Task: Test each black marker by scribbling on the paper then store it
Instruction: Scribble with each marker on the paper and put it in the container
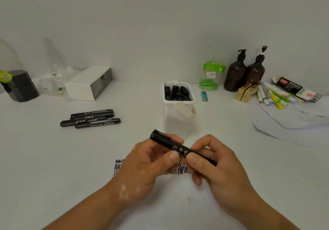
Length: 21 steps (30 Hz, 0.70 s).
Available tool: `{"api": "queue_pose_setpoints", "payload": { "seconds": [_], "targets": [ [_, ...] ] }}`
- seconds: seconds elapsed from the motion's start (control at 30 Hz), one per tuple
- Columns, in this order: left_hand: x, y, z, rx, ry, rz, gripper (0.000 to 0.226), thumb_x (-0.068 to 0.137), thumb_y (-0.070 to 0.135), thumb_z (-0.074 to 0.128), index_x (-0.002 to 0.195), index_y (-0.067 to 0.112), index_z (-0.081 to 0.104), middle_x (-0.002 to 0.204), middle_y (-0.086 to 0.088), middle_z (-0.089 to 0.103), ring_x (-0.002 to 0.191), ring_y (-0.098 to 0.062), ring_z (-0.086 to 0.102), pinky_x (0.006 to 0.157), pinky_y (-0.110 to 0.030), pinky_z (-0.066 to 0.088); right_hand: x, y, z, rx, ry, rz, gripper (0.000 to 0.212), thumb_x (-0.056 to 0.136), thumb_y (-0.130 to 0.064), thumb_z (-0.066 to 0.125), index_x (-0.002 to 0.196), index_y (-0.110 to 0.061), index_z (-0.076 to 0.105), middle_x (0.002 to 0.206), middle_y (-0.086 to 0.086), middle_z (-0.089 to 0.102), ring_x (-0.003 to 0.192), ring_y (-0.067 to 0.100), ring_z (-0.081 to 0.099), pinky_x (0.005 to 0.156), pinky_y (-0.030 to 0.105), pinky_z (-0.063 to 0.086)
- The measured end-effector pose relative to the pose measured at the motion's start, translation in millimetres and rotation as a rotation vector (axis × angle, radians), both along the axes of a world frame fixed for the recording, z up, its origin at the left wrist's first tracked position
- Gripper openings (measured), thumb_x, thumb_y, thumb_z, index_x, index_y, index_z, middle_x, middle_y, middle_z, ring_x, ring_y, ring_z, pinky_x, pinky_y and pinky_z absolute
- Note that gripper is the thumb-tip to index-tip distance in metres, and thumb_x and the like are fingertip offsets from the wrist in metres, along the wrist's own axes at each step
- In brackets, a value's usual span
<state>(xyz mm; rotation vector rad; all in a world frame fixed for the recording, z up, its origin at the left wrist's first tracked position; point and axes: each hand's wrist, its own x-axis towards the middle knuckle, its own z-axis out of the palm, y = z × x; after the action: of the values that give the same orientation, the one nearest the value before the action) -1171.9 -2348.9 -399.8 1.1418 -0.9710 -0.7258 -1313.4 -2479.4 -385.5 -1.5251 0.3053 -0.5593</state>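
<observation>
both hands hold one black marker (179,148) between them, just above the scribbles (181,170) on the paper (169,203). the left hand (151,162) is curled round the capped end, and the right hand (217,165) pinches the barrel between thumb and forefinger. the marker slants from far-left to near-right. just behind it stands a white tub (178,121) of stored markers (178,92); four loose markers (90,118) lie well off to the left.

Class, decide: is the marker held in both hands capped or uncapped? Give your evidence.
Capped: the clipped cap sits on the black marker by the left hand; no nib shows near the right hand.
</observation>
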Motion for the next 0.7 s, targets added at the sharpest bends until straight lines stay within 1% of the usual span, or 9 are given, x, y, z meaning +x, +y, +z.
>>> {"api": "queue_pose_setpoints", "payload": {
  "seconds": [0.13,0.2,0.27,0.33,0.37,0.43,0.53,0.6,0.7],
  "targets": [
    [4.2,2.1,4.3,-0.003,-0.104,0.076,0.024,0.088,0.033,0.064,0.11,0.022,0.069,0.11,-0.004,0.073,0.097,-0.018,0.069,0.079,-0.025,0.053,0.5,0.1,0.4,-0.18,0.029,-0.089,0.007,0.074,-0.025,0.079,0.08,-0.028,0.077,0.092,0.0,0.079,0.077,0.017,0.074,0.07,0.026,0.058],
    [5.5,3.5,6.0,-0.023,-0.087,0.081,0.02,0.09,0.029,0.063,0.108,0.021,0.068,0.105,-0.008,0.075,0.096,-0.021,0.071,0.08,-0.023,0.053,-1.3,-1.8,-0.1,-0.269,0.053,-0.138,0.008,0.076,-0.025,0.078,0.082,-0.032,0.077,0.093,-0.004,0.078,0.083,0.016,0.073,0.077,0.023,0.056],
    [5.7,4.4,6.9,0.012,-0.159,0.136,0.02,0.086,0.036,0.064,0.103,0.026,0.069,0.092,-0.005,0.075,0.085,-0.015,0.071,0.074,-0.019,0.053,-2.4,-2.2,1.5,-0.29,0.037,-0.176,0.012,0.075,-0.026,0.077,0.085,-0.033,0.076,0.084,-0.003,0.076,0.077,0.015,0.07,0.073,0.018,0.053],
    [5.8,5.5,6.2,0.079,-0.289,0.191,0.022,0.084,0.043,0.064,0.101,0.031,0.07,0.084,0.0,0.071,0.069,-0.01,0.064,0.062,-0.021,0.051,-2.5,-0.5,3.5,-0.221,-0.014,-0.151,0.019,0.076,-0.022,0.075,0.091,-0.033,0.075,0.077,0.002,0.073,0.069,0.012,0.067,0.065,0.017,0.052],
    [6.1,6.1,5.7,0.113,-0.384,0.218,0.022,0.085,0.045,0.065,0.102,0.034,0.07,0.084,0.004,0.07,0.068,-0.01,0.063,0.06,-0.023,0.05,-2.2,0.6,4.3,-0.195,-0.029,-0.126,0.021,0.077,-0.02,0.074,0.094,-0.034,0.074,0.075,0.003,0.072,0.065,0.01,0.065,0.062,0.017,0.051],
    [6.9,7.5,4.5,0.156,-0.618,0.279,0.02,0.087,0.045,0.066,0.105,0.038,0.07,0.089,0.012,0.07,0.077,-0.013,0.065,0.067,-0.022,0.051,-2.4,2.1,4.9,-0.182,-0.033,-0.091,0.024,0.08,-0.021,0.072,0.098,-0.036,0.072,0.072,0.002,0.07,0.062,0.008,0.063,0.059,0.018,0.05],
    [5.9,8.6,6.0,0.142,-0.856,0.294,0.018,0.089,0.041,0.066,0.106,0.036,0.071,0.086,0.019,0.065,0.081,-0.005,0.062,0.07,-0.015,0.045,-3.0,3.6,4.3,-0.232,-0.004,-0.112,0.021,0.083,-0.023,0.074,0.098,-0.038,0.071,0.069,-0.002,0.07,0.059,0.007,0.062,0.058,0.018,0.05],
    [6.4,8.3,6.8,0.145,-0.911,0.287,0.018,0.089,0.041,0.065,0.105,0.035,0.07,0.083,0.02,0.063,0.079,-0.002,0.059,0.069,-0.01,0.04,-3.9,3.2,4.2,-0.294,0.022,-0.143,0.024,0.088,-0.015,0.077,0.094,-0.038,0.071,0.068,-0.002,0.071,0.057,0.008,0.061,0.057,0.02,0.05],
    [10.6,9.3,5.1,0.187,-0.851,0.308,0.013,0.088,0.04,0.07,0.099,0.034,0.071,0.083,0.018,0.065,0.08,-0.005,0.06,0.067,-0.009,0.041,-6.9,-4.0,11.8,-0.376,0.005,-0.226,0.027,0.086,-0.008,0.076,0.091,-0.035,0.073,0.069,0.0,0.071,0.056,0.008,0.062,0.055,0.018,0.05]
  ]
}}
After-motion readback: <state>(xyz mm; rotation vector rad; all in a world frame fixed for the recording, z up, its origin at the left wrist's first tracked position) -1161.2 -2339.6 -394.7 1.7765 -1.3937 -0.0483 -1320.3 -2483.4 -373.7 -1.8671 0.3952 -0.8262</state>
